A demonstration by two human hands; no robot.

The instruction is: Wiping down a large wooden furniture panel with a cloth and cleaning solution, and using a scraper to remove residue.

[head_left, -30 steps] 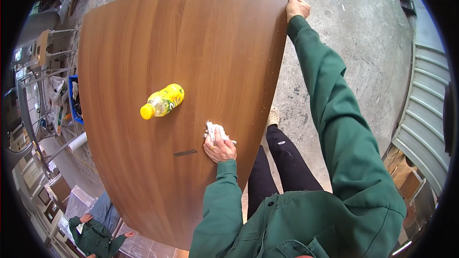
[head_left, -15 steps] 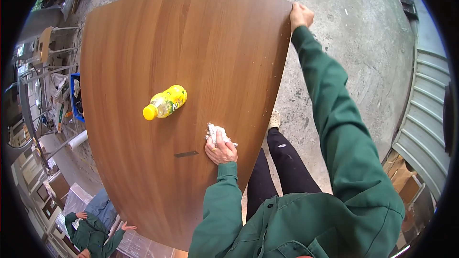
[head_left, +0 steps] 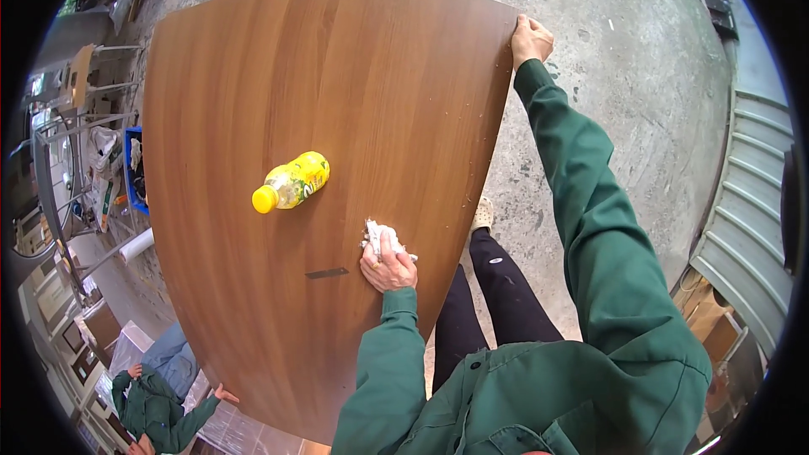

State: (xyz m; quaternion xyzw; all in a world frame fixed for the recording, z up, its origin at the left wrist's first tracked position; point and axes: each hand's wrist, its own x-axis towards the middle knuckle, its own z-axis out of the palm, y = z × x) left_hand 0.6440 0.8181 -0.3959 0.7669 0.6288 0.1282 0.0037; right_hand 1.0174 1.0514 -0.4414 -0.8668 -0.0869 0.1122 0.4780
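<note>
A large brown wood-grain board (head_left: pixel 253 101) lies in front of me. My left hand (head_left: pixel 388 270) presses a crumpled white cloth (head_left: pixel 383 240) onto its surface, near the right edge, with the fingers bent over it. Farther off, my right hand (head_left: pixel 533 38) is closed at the board's far right corner, its fingers curled against the edge. A yellow-capped plastic bottle (head_left: pixel 293 181) with a yellow label lies on its side left of the cloth. A thin dark flat blade-like strip (head_left: pixel 327 273) rests on the board just left of my left hand.
Small pale crumbs dot the board's right side. A co-worker in a green jacket (head_left: pixel 156 400) is at the lower left, one hand near the board's edge. A blue crate (head_left: pixel 133 168) and metal racks stand to the left. Grey ribbed shutter panels (head_left: pixel 746 194) line the right.
My right hand has shifted slightly nearer along the board's edge. The left hand and cloth have hardly moved. The co-worker at the lower left has changed posture.
</note>
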